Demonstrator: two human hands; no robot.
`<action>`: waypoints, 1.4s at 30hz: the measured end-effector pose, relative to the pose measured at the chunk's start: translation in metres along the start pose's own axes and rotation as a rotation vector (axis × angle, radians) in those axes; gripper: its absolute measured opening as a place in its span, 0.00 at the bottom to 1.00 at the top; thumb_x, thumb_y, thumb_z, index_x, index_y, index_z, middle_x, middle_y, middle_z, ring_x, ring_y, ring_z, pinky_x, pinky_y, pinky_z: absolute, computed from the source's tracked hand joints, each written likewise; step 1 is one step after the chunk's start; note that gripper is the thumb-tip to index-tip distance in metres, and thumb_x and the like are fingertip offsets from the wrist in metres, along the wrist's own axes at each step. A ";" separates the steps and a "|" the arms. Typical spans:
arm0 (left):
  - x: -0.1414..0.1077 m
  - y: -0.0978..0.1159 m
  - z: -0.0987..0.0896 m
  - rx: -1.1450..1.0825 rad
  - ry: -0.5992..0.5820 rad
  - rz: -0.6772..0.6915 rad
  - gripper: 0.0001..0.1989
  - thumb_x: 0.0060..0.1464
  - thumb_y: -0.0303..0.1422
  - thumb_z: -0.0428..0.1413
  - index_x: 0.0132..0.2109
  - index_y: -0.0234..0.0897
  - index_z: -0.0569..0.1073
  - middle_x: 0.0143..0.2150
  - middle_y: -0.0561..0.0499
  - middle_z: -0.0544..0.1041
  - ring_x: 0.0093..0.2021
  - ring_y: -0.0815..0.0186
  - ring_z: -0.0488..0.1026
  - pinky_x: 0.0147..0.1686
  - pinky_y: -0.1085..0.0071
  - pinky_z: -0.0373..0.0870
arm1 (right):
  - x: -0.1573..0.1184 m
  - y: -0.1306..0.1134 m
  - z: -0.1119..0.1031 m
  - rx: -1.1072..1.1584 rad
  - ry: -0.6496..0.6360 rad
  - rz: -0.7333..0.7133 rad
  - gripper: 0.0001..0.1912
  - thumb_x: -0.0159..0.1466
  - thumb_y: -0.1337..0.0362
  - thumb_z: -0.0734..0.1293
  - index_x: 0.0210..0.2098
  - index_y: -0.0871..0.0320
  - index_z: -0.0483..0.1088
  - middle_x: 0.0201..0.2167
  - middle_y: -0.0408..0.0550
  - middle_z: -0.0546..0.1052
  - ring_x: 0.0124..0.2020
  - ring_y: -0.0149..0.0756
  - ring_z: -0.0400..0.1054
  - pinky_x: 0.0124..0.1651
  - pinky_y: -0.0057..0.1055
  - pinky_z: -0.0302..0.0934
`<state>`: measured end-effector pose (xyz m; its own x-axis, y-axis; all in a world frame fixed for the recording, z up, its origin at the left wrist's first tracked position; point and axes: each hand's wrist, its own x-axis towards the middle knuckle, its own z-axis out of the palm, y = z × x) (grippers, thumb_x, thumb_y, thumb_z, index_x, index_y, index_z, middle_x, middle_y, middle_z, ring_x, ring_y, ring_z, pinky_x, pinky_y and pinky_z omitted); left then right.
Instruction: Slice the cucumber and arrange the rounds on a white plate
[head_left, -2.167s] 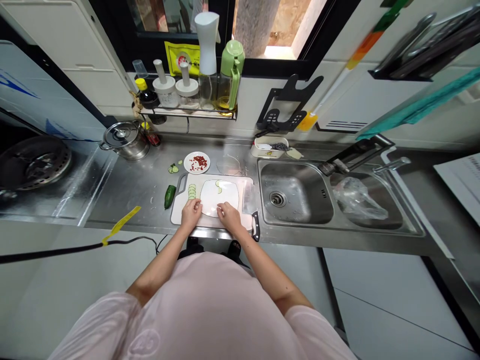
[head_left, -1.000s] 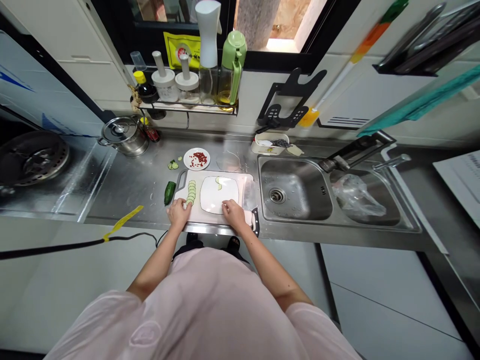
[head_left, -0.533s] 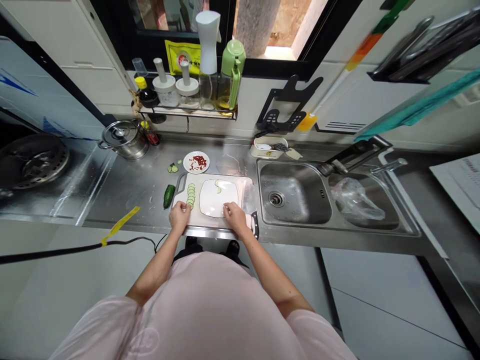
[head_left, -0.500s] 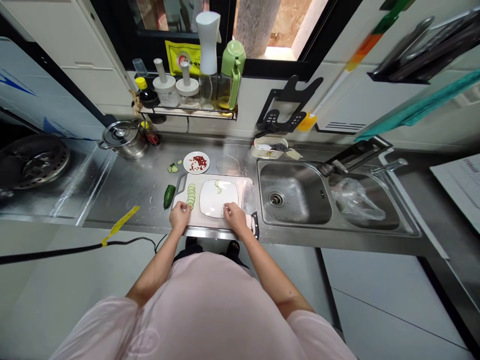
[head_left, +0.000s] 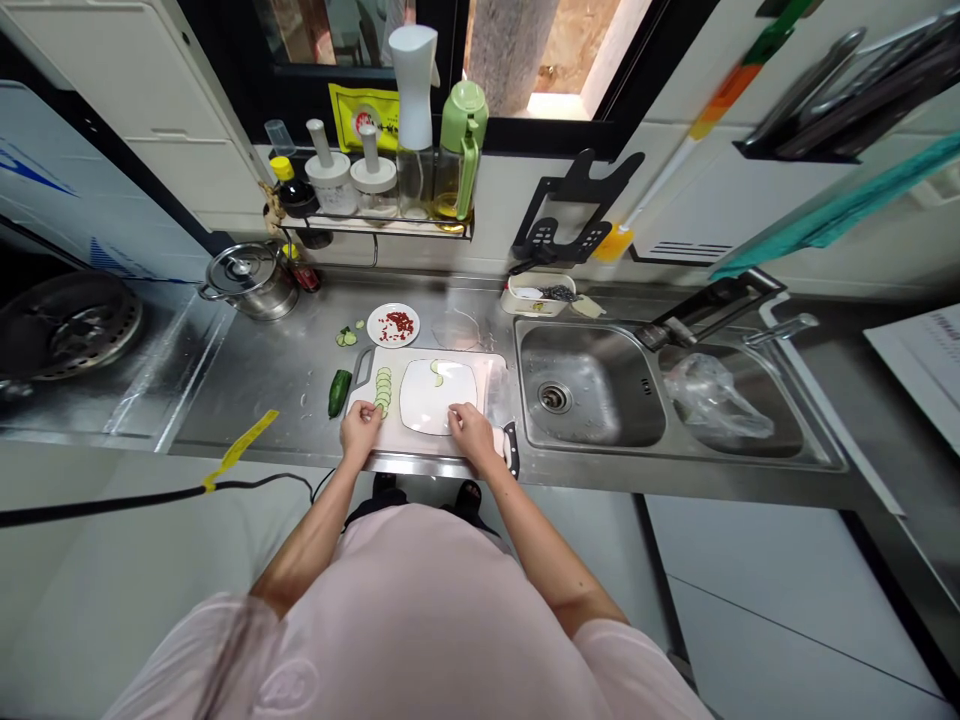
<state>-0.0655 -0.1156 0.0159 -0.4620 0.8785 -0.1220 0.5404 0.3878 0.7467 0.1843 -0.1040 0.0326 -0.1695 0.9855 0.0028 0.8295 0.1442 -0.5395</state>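
A pale cutting board (head_left: 491, 375) lies on the steel counter, and a white plate (head_left: 420, 410) rests on it. Two or so thin cucumber slices (head_left: 437, 373) sit near the plate's far edge. Left of the plate runs an overlapping row of cucumber slices (head_left: 383, 385). My left hand (head_left: 360, 430) is closed in a pinch at the near end of that row, on a cucumber slice. Over the plate's right near edge, my right hand (head_left: 472, 432) has its fingers pressed together; what they hold, if anything, is too small to name. A knife handle (head_left: 511, 448) shows beside my right wrist.
A piece of whole cucumber (head_left: 339, 393) lies left of the board. Behind are cucumber scraps (head_left: 346, 337) and a small plate (head_left: 375, 337) of chopped red pieces. A lidded pot (head_left: 255, 285) stands at the left; a double sink (head_left: 592, 395) is at the right.
Both hands stay almost in the same place. The whole view shifts very slightly; the slices and plates have not visibly moved.
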 end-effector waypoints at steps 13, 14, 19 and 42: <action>-0.005 0.071 0.003 -0.579 -0.336 0.029 0.17 0.41 0.43 0.61 0.33 0.36 0.69 0.29 0.52 0.71 0.30 0.70 0.67 0.32 0.73 0.64 | 0.015 -0.031 -0.027 0.215 0.099 -0.052 0.17 0.66 0.59 0.57 0.49 0.56 0.70 0.36 0.48 0.73 0.38 0.35 0.67 0.41 0.28 0.59; -0.006 0.076 0.003 -0.592 -0.351 0.015 0.17 0.41 0.43 0.61 0.33 0.36 0.68 0.29 0.52 0.70 0.29 0.70 0.67 0.30 0.74 0.63 | 0.017 -0.034 -0.031 0.229 0.108 -0.069 0.17 0.66 0.59 0.57 0.49 0.56 0.69 0.36 0.48 0.73 0.40 0.36 0.67 0.43 0.29 0.59; -0.007 0.091 0.005 -0.637 -0.425 -0.005 0.17 0.40 0.43 0.62 0.32 0.36 0.68 0.26 0.54 0.68 0.25 0.73 0.64 0.25 0.75 0.59 | 0.025 -0.047 -0.043 0.241 0.103 -0.185 0.16 0.67 0.60 0.57 0.50 0.55 0.70 0.41 0.50 0.72 0.46 0.38 0.64 0.48 0.32 0.57; -0.013 0.093 0.018 -0.970 -0.951 -0.592 0.28 0.55 0.56 0.45 0.42 0.35 0.71 0.31 0.47 0.75 0.25 0.71 0.70 0.21 0.77 0.62 | 0.046 -0.048 -0.043 0.495 0.056 -0.172 0.10 0.64 0.62 0.59 0.34 0.57 0.70 0.36 0.47 0.73 0.42 0.36 0.64 0.43 0.31 0.58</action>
<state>0.0033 -0.0855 0.0752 0.3874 0.6601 -0.6436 -0.4040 0.7491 0.5250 0.1598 -0.0616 0.0943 -0.2409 0.9566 0.1637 0.4392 0.2579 -0.8606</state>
